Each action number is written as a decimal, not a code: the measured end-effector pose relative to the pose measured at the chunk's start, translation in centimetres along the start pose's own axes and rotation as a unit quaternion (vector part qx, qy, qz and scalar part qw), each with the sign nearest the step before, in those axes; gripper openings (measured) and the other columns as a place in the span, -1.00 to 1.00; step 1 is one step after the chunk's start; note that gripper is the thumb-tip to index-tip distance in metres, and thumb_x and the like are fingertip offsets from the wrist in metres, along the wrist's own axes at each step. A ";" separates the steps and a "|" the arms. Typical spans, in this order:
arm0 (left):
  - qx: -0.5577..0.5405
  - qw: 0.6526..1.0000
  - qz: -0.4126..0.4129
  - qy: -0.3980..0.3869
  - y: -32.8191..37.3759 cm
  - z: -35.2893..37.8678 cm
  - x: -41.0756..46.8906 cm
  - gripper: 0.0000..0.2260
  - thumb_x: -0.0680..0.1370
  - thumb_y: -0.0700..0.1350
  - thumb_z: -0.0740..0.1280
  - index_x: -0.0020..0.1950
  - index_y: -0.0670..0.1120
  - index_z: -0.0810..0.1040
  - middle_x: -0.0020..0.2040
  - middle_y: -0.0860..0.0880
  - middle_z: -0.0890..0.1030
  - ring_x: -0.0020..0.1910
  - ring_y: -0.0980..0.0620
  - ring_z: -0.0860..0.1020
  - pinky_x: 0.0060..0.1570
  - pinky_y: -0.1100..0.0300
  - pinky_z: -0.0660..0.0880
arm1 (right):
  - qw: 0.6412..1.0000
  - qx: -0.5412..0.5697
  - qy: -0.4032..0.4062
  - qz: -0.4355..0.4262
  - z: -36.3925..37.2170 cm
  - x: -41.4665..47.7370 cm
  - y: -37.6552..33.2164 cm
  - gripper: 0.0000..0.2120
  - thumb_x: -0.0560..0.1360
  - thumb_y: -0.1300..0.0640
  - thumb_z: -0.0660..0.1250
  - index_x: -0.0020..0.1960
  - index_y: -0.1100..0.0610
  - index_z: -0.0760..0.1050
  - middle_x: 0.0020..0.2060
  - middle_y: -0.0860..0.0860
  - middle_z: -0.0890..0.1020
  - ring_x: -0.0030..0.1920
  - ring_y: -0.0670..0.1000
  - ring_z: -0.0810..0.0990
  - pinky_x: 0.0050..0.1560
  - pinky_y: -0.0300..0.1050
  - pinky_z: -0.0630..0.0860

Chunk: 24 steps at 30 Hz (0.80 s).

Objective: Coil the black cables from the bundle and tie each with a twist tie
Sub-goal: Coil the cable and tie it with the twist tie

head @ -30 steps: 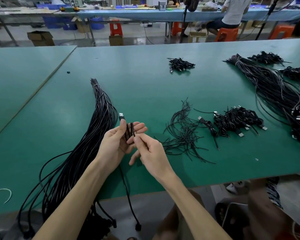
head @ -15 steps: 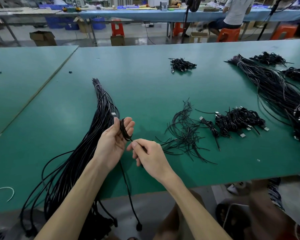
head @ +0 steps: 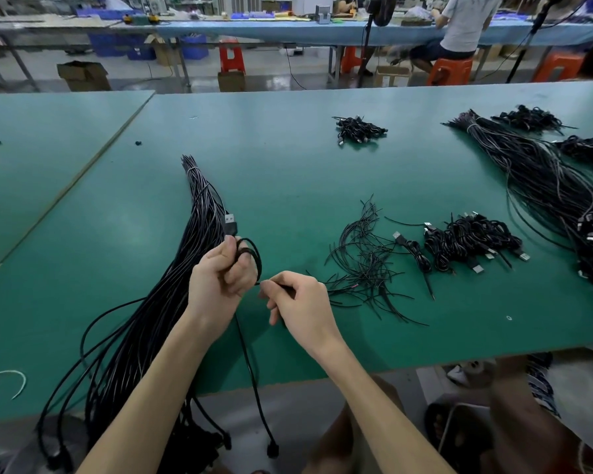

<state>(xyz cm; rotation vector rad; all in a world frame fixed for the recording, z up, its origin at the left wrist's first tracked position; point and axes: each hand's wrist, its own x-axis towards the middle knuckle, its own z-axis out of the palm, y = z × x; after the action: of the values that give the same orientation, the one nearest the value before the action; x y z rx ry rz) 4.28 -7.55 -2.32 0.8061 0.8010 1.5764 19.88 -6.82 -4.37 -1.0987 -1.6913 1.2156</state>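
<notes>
**Head view: one black cable being wound on your left hand**

Containers. An open cardboard box (head: 83, 75) is standing on the floor beyond the green table (head: 288, 165), and blue bins (head: 194, 49) are sitting under the far bench; what they hold cannot be told from here.

Task's thing. You are holding the black cable (head: 256, 256) above the table, just to the right of the long bundle (head: 172, 295), which is lying lengthwise and trailing over the near edge. Your left hand (head: 216, 278) is gripping the cable: its fingers (head: 243, 268) are curling inward with a loop passing round them, and the thumb is pressing against the strand. The USB plug (head: 230, 222) is sticking up just above that thumb. Your right hand (head: 298, 302) is working just beside the left, its thumb and forefinger pinching the same cable where the strand is leaving the loop; the remaining fingers are curling loosely under the palm. The free length is running down between your forearms and hanging over the table edge, ending in a small connector (head: 272, 449).

Surroundings. Loose twist ties (head: 363, 268) are lying scattered just to the right of your right hand. A heap of coiled cables (head: 469, 241) is resting beyond them, and a second bundle (head: 545, 179) is stretching along the far right.
</notes>
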 end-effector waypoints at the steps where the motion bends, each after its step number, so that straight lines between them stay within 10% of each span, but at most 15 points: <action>1: 0.041 0.999 0.014 0.002 -0.2 0.0 0.0 -0.67 0.66 0.00 0.23 -0.27 -0.07 0.51 -0.48 0.08 0.27 -0.52 0.13 0.17 -0.46 0.24 0.15 | 1.000 -0.003 0.000 0.004 0.0 0.0 0.0 -0.80 0.64 0.11 0.37 -0.13 0.11 0.65 -0.40 -0.06 0.63 -0.48 -0.08 0.60 -0.32 -0.32 0.47; 7: 0.404 0.904 0.138 -0.019 -1.9 0.4 -0.6 -0.65 0.66 -0.07 0.23 -0.25 -0.26 0.50 -0.38 -0.07 0.55 -0.43 -0.02 0.47 -0.39 0.12 0.44 | 0.998 0.045 0.032 0.016 -0.2 0.0 -0.2 -0.97 0.63 0.17 0.37 0.03 0.09 0.52 -0.29 0.02 0.70 -0.46 -0.02 0.62 -0.39 -0.11 0.56; 15: 0.645 0.720 0.245 -0.072 -1.9 0.6 -0.9 -0.78 0.66 -0.21 0.26 -0.18 -0.21 0.46 -0.29 0.00 0.54 -0.33 -0.05 0.48 -0.31 -0.05 0.49 | 0.995 0.055 0.081 0.018 -0.2 0.0 -0.4 -0.89 0.69 0.21 0.22 0.06 0.14 0.52 -0.18 0.02 0.69 -0.44 -0.15 0.58 -0.43 -0.30 0.46; 24: 0.680 0.693 0.238 -0.015 -1.0 0.6 -0.9 -0.81 0.66 -0.19 0.34 -0.13 -0.23 0.51 -0.21 -0.07 0.58 -0.23 -0.11 0.53 -0.25 -0.13 0.52 | 0.990 0.054 0.128 0.006 -0.2 0.1 0.0 -0.89 0.71 0.14 0.24 0.06 0.09 0.53 -0.22 0.02 0.68 -0.48 -0.07 0.57 -0.38 -0.28 0.47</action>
<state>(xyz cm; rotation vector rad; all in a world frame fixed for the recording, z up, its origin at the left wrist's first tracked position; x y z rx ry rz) 5.42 -8.23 -2.87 2.2316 1.8866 1.1339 20.00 -6.63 -4.32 -1.1473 -1.4105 1.1069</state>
